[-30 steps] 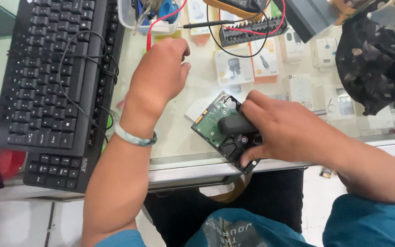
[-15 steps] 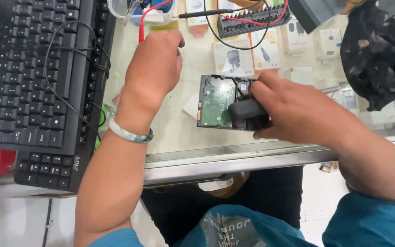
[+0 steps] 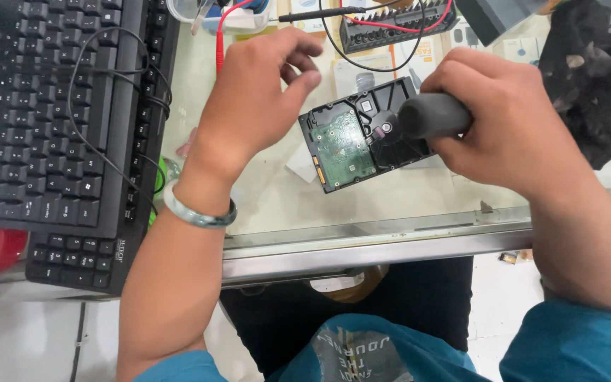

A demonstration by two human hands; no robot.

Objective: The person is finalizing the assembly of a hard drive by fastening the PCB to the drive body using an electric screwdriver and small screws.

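Note:
A hard disk drive (image 3: 351, 138) lies circuit-board side up on the glass desk (image 3: 404, 191), its green board facing me. My right hand (image 3: 503, 117) is closed around the dark grey handle of a screwdriver (image 3: 429, 115), whose tip points down at the drive near its middle. My left hand (image 3: 259, 99) hovers just left of the drive, fingers curled and slightly apart, holding nothing. A pale green bangle (image 3: 196, 212) sits on that wrist.
A black keyboard (image 3: 51, 127) with a thin black cable across it fills the left. At the back lie a black terminal strip (image 3: 390, 25) with red and black probe leads, and a clear container (image 3: 220, 10). A dark crumpled cloth (image 3: 592, 78) sits far right. The desk's metal edge (image 3: 376, 244) runs near me.
My right hand and the screwdriver shifted up over the drive, which has turned and slid toward the back. My left hand moved from the back of the desk to beside the drive.

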